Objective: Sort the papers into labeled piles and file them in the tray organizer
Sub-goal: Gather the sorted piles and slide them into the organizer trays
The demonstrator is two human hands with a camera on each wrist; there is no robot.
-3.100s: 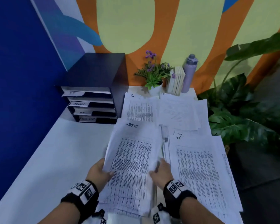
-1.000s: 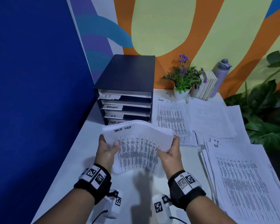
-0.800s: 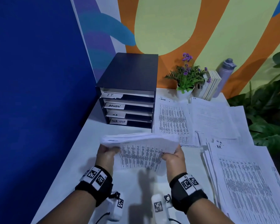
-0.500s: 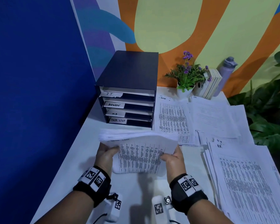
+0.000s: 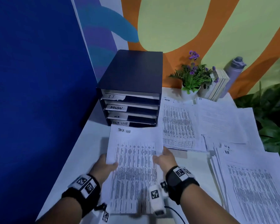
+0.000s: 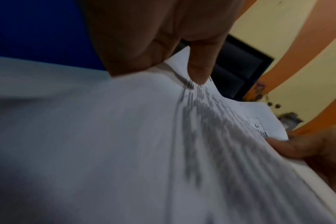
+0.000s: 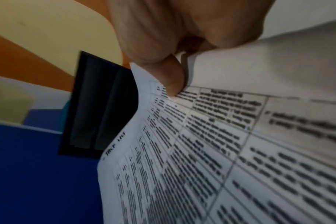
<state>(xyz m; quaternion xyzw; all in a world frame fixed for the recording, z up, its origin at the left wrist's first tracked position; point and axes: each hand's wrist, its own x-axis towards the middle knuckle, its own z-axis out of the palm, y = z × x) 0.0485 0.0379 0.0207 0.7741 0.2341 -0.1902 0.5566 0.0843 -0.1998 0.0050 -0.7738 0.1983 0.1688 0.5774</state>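
Both hands hold a stack of printed sheets headed "Task List" (image 5: pixel 133 160) flat above the white table, its top edge close to the organizer's bottom slot. My left hand (image 5: pixel 106 164) pinches the stack's left edge, thumb on top; my right hand (image 5: pixel 162 159) pinches the right edge. The wrist views show each thumb pressed on the Task List stack (image 6: pixel 182 144) (image 7: pixel 230 151). The dark tray organizer (image 5: pixel 134 73) stands at the back left, with slots labeled I.T., ADMIN, H.R. and TASK LIST (image 5: pixel 120 123). All slots look dark inside.
Piles marked ADMIN (image 5: pixel 178 123), IT (image 5: pixel 217 120) and HR (image 5: pixel 252 183) lie on the table (image 5: pixel 87 151) to the right. A potted plant (image 5: pixel 191 78), books (image 5: pixel 217 86) and a bottle (image 5: pixel 233 70) stand at the back. A blue wall (image 5: pixel 31 94) bounds the left side.
The stack stood on its lower edge with its top bent over; now it lies flat, face up, and has moved forward toward the organizer's bottom slot. Both hands kept their grip.
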